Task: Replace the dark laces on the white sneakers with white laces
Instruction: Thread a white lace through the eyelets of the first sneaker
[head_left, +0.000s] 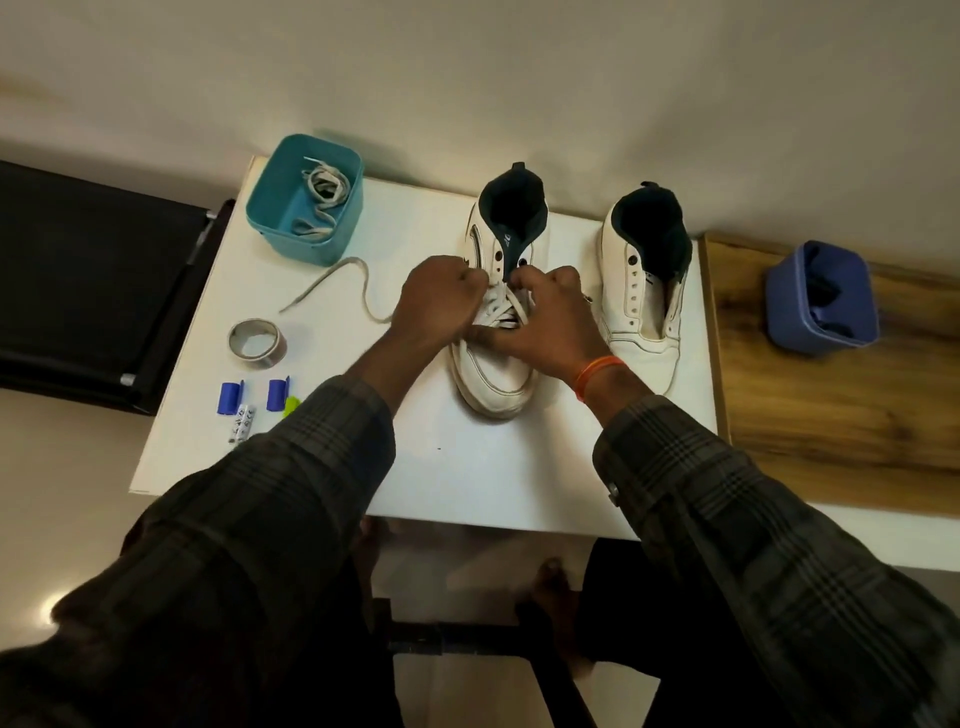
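Two white high-top sneakers with dark lining stand on the white table (447, 467). The left sneaker (493, 379) carries a white lace (501, 312) crossed through its lower eyelets. My left hand (441, 301) grips one strand of that lace at the shoe's left side. My right hand (556, 312) pinches the other strand at the right side. A loose end of the lace (332, 286) trails left across the table. The right sneaker (644, 291) has bare eyelets and no lace.
A teal tub (270, 208) at the back left holds another white lace (322, 197). A tape roll (257, 344), blue clips (228, 397) and small batteries (241, 426) lie at the left. A blue tub (779, 306) with dark laces sits on a wooden surface (831, 426) at the right.
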